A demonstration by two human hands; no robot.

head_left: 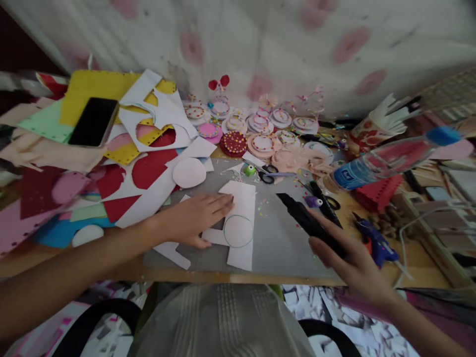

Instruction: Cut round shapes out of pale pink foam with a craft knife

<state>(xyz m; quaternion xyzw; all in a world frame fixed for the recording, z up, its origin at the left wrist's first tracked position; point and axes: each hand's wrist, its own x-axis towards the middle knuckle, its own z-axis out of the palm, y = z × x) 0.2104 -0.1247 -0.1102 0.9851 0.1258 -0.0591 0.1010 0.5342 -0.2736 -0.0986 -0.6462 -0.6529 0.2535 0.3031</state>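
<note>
Near the desk's [208, 278] front edge, the left hand [195, 216] lies half-open on circle-marked paper [241, 201]. The right hand [347, 255] grips a utility knife [303, 216].

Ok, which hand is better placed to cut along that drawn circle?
Likely the right hand: it holds the black utility knife, while the left hand rests on the white paper beside the drawn circle and could steady it.

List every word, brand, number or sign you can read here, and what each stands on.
Nothing can be read for certain.
Blue bottle label: white lettering, too blurred to read.
Paper cup: red markings, too blurred to read.
White paper by the left hand: a drawn circle, no visible words.
</note>
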